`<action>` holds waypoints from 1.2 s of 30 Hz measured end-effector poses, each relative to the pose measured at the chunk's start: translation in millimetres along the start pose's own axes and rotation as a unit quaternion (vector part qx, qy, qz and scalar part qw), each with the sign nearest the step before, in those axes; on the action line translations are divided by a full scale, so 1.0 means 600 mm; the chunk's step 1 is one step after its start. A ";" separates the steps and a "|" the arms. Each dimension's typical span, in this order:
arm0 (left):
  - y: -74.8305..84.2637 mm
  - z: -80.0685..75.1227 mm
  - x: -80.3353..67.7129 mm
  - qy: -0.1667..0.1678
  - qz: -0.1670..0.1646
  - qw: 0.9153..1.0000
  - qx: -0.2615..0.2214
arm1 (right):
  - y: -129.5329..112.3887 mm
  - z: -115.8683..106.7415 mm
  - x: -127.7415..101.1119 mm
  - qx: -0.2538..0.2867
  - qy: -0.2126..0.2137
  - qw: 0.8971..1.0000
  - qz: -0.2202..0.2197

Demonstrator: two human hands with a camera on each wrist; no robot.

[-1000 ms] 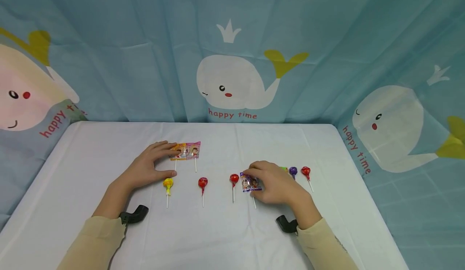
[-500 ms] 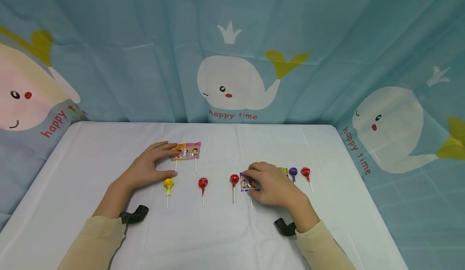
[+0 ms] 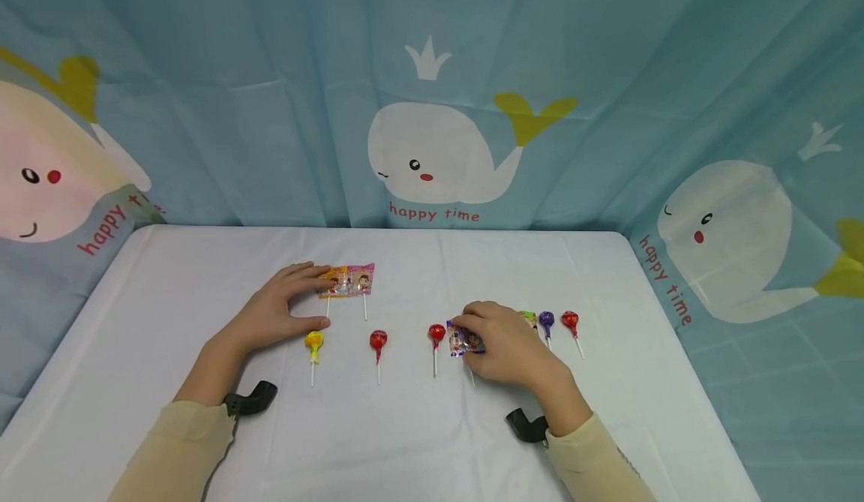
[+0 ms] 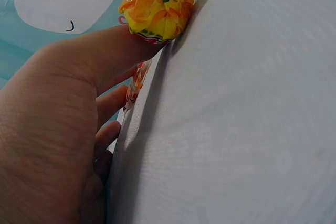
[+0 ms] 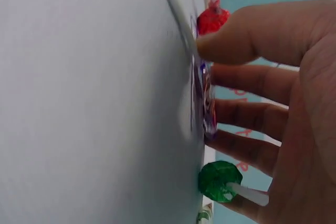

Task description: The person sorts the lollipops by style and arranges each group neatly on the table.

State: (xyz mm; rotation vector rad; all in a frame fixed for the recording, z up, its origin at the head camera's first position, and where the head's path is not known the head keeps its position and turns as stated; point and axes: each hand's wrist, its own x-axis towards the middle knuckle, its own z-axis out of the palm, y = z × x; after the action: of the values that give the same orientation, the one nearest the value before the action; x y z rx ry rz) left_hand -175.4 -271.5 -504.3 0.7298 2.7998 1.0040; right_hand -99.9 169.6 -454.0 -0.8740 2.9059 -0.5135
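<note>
My left hand (image 3: 273, 311) rests its fingertips on an orange-wrapped flat lollipop (image 3: 334, 290), which lies beside a pink-wrapped one (image 3: 361, 280). The left thumb is close to the head of a yellow lollipop (image 3: 313, 341); whether they touch I cannot tell. A purple-wrapped flat lollipop (image 3: 462, 340) is pinched by my right hand (image 3: 509, 344), thumb at the stick and fingers at the wrapper. In the right wrist view, a green lollipop (image 5: 220, 182) sits by the outer fingers; the head view hides it behind the hand.
Two red lollipops (image 3: 378, 339) (image 3: 436, 332) lie between the hands. Right of the right hand are a green-wrapped one (image 3: 529, 318), a dark purple one (image 3: 546, 320) and another red one (image 3: 570, 319). A whale-print curtain (image 3: 270, 112) borders the white table (image 3: 378, 442).
The right hand has shifted slightly left, and the purple-wrapped lollipop's stick has swung a little beneath its thumb. My left hand has stayed in place.
</note>
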 end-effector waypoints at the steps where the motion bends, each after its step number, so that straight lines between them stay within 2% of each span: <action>1: 0.000 0.000 0.000 0.000 0.001 1.000 0.000 | -0.001 0.001 0.000 0.000 0.001 1.000 0.004; 10: -0.002 0.000 0.001 0.005 0.008 1.000 0.002 | -0.006 0.008 0.002 -0.016 0.017 1.000 0.020; 23: -0.001 0.000 0.001 0.010 0.011 1.000 0.003 | 0.001 0.005 -0.002 -0.013 0.016 1.000 -0.004; 29: -0.001 0.001 -0.001 0.002 0.003 1.000 -0.005 | 0.003 0.006 -0.002 -0.009 0.015 1.000 -0.005; 36: -0.002 0.002 -0.001 0.003 0.011 1.000 -0.003 | 0.004 0.008 -0.005 0.002 0.018 1.000 -0.002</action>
State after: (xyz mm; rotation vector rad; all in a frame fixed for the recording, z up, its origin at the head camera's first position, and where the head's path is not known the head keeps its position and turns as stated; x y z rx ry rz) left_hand -175.3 -271.8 -505.8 0.7605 2.7984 1.0192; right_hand -98.2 171.7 -459.6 -0.8807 2.9345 -0.5392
